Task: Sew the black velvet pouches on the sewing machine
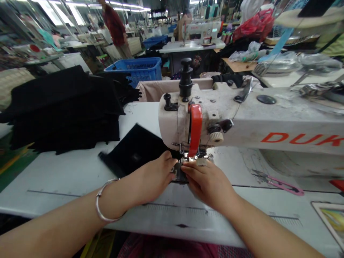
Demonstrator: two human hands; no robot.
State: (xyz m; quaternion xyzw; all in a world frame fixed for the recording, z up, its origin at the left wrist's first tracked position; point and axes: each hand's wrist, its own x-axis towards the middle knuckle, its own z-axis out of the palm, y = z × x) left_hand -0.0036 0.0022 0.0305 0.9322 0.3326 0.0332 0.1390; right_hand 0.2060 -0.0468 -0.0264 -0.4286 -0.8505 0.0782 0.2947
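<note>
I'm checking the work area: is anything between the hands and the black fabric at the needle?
Nothing visible. The left hand and right hand both grip the black fabric at the presser foot; the pink snips lie apart, rightward.

Close together: left hand (153,176), right hand (207,183)

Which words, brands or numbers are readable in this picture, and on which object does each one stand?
"DUK": orange-red letters on the arm of the near sewing machine; the picture's right edge cuts the word.
Red lettering on the far sewing machine: too small to read.
Scale marks along the front of the table: no readable numbers.
Printed card at lower right: blurred.
</note>
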